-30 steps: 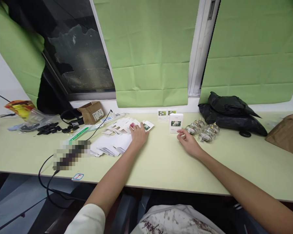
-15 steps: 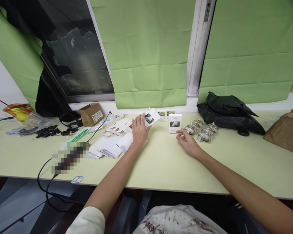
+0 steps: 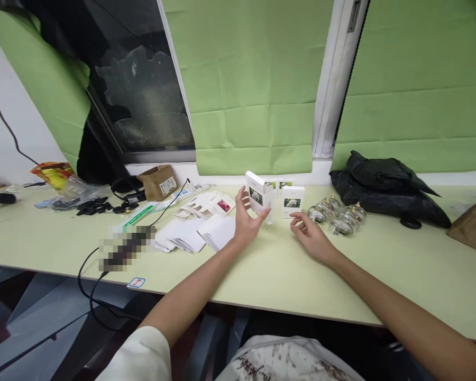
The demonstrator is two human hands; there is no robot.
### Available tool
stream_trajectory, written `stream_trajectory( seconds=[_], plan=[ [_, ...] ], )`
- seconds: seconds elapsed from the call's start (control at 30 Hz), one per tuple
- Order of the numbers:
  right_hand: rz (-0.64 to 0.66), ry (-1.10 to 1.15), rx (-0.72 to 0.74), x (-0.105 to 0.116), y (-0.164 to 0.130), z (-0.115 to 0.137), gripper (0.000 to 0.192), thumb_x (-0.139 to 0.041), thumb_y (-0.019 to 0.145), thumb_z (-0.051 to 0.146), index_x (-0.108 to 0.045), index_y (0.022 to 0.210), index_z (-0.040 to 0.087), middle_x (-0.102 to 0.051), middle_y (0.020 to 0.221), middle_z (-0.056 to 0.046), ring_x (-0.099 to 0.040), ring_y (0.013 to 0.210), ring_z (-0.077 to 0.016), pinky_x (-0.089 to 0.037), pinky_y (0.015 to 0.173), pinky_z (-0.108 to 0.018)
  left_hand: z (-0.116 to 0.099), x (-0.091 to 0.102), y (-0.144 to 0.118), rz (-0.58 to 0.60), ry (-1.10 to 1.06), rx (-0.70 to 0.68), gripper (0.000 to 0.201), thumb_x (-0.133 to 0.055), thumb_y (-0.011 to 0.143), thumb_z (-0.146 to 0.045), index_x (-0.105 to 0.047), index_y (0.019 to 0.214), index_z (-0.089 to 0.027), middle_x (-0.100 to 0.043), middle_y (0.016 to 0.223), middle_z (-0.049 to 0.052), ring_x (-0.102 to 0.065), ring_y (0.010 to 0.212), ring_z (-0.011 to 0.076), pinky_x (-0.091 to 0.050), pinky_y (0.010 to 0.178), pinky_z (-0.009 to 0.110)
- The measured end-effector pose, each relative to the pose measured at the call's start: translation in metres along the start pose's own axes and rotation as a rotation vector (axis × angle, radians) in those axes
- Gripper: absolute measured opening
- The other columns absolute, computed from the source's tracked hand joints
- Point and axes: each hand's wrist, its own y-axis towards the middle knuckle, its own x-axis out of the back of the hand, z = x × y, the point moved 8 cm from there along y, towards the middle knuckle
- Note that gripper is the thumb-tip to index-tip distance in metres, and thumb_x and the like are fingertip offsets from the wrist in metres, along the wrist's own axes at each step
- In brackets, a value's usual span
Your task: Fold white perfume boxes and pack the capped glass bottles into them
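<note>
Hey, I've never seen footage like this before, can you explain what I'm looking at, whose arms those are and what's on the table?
This is one picture from a camera worn on a person's head, looking forward and down, so the two bare arms coming in from the bottom are the wearer's own. No machine is involved.

The left hand holds up a flat white carton with a flower picture on it. The right hand rests open on the pale green table, holding nothing.

Beside the left hand lies a spread of flat unfolded cartons. An upright finished box stands just beyond the right hand, with small glass jars to its right. Further right lies a black plastic bag; at far left are a small cardboard box and cables.
</note>
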Motion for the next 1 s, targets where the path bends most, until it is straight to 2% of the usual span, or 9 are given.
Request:
stream_trajectory(
  seconds=[0.13,0.27,0.4,0.5,0.6,0.67,0.77,0.87,1.0],
  plan=[
    [-0.001,0.033,0.074,0.000,-0.007,0.022,0.048,-0.057,0.101,0.050,-0.047,0.145,0.032,-0.065,0.121,-0.008,-0.066,0.089,-0.0211,-0.058,0.081,-0.040,0.001,-0.021,-0.015,0.070,-0.160,0.132,0.091,-0.076,0.089,-0.056,-0.022,0.158,-0.032,-0.048,0.141,0.013,-0.061,0.115,0.0226,-0.056,0.094,0.037],
    [0.025,0.069,0.111,-0.004,-0.013,0.037,0.058,-0.060,0.100,0.052,-0.040,0.152,0.035,-0.066,0.130,-0.009,-0.069,0.094,-0.0228,-0.060,0.082,-0.042,0.012,-0.029,-0.022,0.120,-0.176,0.292,0.090,-0.072,0.090,-0.061,-0.020,0.157,-0.032,-0.048,0.134,0.011,-0.062,0.103,0.0192,-0.056,0.082,0.032],
    [0.064,0.027,0.130,-0.008,-0.016,0.043,0.072,-0.066,0.097,0.052,-0.034,0.160,0.039,-0.062,0.140,-0.010,-0.069,0.096,-0.0233,-0.062,0.080,-0.041,0.018,-0.034,-0.025,0.176,-0.143,0.403,0.091,-0.073,0.087,-0.067,-0.026,0.154,-0.027,-0.052,0.130,0.012,-0.064,0.104,0.0209,-0.055,0.087,0.034],
    [0.089,-0.052,0.128,-0.009,-0.019,0.044,0.074,-0.066,0.097,0.053,-0.034,0.162,0.041,-0.064,0.135,-0.009,-0.069,0.093,-0.0231,-0.062,0.080,-0.042,0.014,-0.037,-0.028,0.207,-0.144,0.407,0.088,-0.076,0.084,-0.067,-0.035,0.149,-0.025,-0.056,0.130,0.013,-0.063,0.114,0.0242,-0.053,0.097,0.038],
    [0.108,-0.122,0.123,-0.010,-0.020,0.044,0.068,-0.063,0.099,0.054,-0.038,0.160,0.040,-0.068,0.118,-0.006,-0.069,0.087,-0.0224,-0.062,0.082,-0.043,0.014,-0.043,-0.034,0.255,-0.163,0.432,0.085,-0.075,0.085,-0.068,-0.037,0.146,-0.025,-0.057,0.133,0.014,-0.063,0.117,0.0249,-0.052,0.100,0.039],
    [0.117,-0.136,0.118,-0.011,-0.020,0.043,0.066,-0.062,0.099,0.054,-0.039,0.160,0.040,-0.069,0.113,-0.005,-0.069,0.085,-0.0223,-0.062,0.082,-0.043,0.019,-0.046,-0.039,0.289,-0.158,0.476,0.085,-0.072,0.086,-0.070,-0.035,0.146,-0.024,-0.058,0.131,0.014,-0.065,0.113,0.0239,-0.053,0.097,0.038],
    [0.112,-0.114,0.106,-0.011,-0.019,0.040,0.068,-0.062,0.099,0.053,-0.037,0.161,0.038,-0.070,0.116,-0.006,-0.070,0.086,-0.0227,-0.063,0.080,-0.042,0.030,-0.048,-0.043,0.302,-0.125,0.514,0.077,-0.061,0.092,-0.074,-0.036,0.144,-0.023,-0.059,0.120,0.011,-0.066,0.103,0.0213,-0.054,0.088,0.034],
    [0.087,-0.105,0.092,-0.008,-0.016,0.037,0.067,-0.060,0.100,0.052,-0.037,0.161,0.037,-0.070,0.120,-0.007,-0.070,0.089,-0.0231,-0.062,0.078,-0.039,0.036,-0.046,-0.040,0.270,-0.104,0.473,0.061,-0.047,0.101,-0.071,-0.042,0.138,-0.024,-0.060,0.111,0.007,-0.066,0.091,0.0172,-0.053,0.080,0.030],
    [0.062,-0.122,0.124,-0.004,-0.015,0.040,0.053,-0.053,0.104,0.050,-0.048,0.155,0.037,-0.070,0.124,-0.007,-0.068,0.095,-0.0228,-0.060,0.077,-0.036,0.035,-0.040,-0.031,0.196,-0.186,0.421,0.045,-0.044,0.106,-0.061,-0.047,0.134,-0.026,-0.058,0.100,0.002,-0.063,0.075,0.0123,-0.051,0.067,0.026]
  ],
)
